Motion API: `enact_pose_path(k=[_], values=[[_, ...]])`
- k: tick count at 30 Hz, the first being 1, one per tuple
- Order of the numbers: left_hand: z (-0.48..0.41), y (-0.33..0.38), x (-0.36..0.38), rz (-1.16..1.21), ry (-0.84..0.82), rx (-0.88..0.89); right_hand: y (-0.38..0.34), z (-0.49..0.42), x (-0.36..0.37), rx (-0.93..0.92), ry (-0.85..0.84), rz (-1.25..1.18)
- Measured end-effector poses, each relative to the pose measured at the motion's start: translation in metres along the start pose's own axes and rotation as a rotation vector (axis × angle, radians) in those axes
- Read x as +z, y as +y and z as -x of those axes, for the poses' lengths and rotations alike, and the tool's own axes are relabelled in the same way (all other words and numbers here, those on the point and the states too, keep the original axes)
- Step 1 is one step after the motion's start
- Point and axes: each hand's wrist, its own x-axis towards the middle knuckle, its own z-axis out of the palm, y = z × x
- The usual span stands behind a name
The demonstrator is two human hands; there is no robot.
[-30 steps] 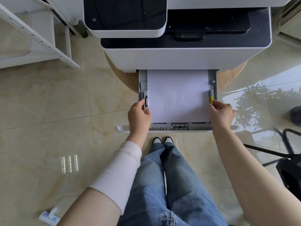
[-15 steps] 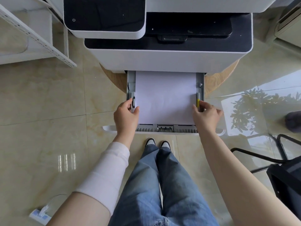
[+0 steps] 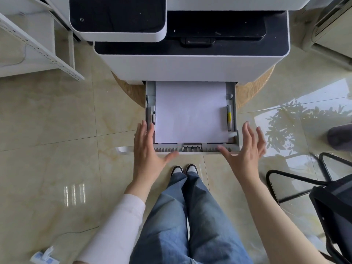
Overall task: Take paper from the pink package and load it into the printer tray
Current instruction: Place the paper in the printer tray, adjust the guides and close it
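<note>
White paper (image 3: 190, 111) lies flat in the pulled-out tray (image 3: 209, 149) under the printer (image 3: 190, 67); left hand (image 3: 147, 149) and right hand (image 3: 245, 149) are spread wide, empty, at its front corners, so the close likely goes best with both palms pushing the front edge evenly, straight in.

Office setting, large white printer (image 3: 190, 61) on a round wooden stand (image 3: 129, 90), glossy tiled floor (image 3: 47, 121), white metal shelving (image 3: 38, 44), black chair (image 3: 297, 180), power strip (image 3: 44, 257)
</note>
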Motion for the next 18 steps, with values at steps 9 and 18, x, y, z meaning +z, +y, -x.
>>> enact_pose_path(k=[9, 18], values=[[0.002, -0.051, -0.006, -0.264, 0.051, 0.013, 0.019, 0.011, 0.008, -0.049, -0.001, 0.122], [0.003, -0.056, 0.003, -0.269, 0.199, 0.009, 0.024, 0.009, 0.017, -0.069, 0.096, 0.035]])
